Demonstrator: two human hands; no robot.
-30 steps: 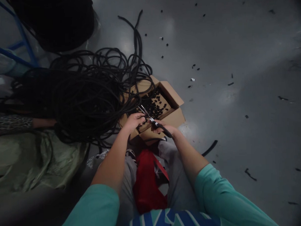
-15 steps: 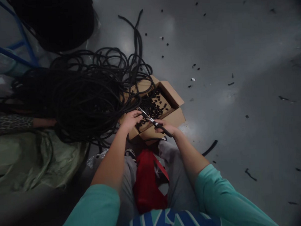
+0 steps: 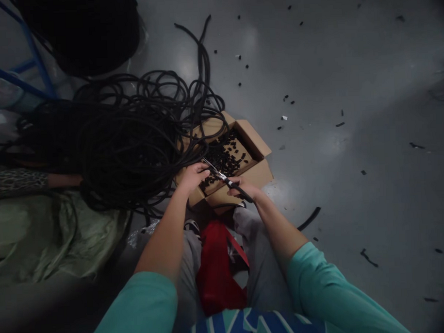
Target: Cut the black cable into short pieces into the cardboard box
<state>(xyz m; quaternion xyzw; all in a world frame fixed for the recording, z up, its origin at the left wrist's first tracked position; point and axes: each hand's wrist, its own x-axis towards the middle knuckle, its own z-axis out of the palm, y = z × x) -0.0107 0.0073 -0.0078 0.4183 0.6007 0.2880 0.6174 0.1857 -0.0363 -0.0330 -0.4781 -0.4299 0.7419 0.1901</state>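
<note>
My right hand (image 3: 245,188) is closed round the black handles of a pair of scissors (image 3: 215,170). Their metal blades point up and left, past the fingertips of my left hand (image 3: 192,179). That hand is pinched over the near left edge of a cardboard box (image 3: 256,173), on the end of a black cord that is mostly hidden by the fingers. Inside the box lie many short black cut pieces (image 3: 225,156). From the left, a large tangle of black cord (image 3: 122,136) reaches over the box's side.
Another person's arm in a patterned sleeve (image 3: 18,179) reaches into the tangle above a green sheet (image 3: 31,236). A blue metal frame (image 3: 40,66) and a big black bundle (image 3: 82,30) stand at upper left. Black scraps (image 3: 285,97) litter the grey floor. Red cloth (image 3: 218,268) hangs between my legs.
Both hands and the scissors stay almost where they were, with only a very slight shift of the view. The blades look slightly closer together.
</note>
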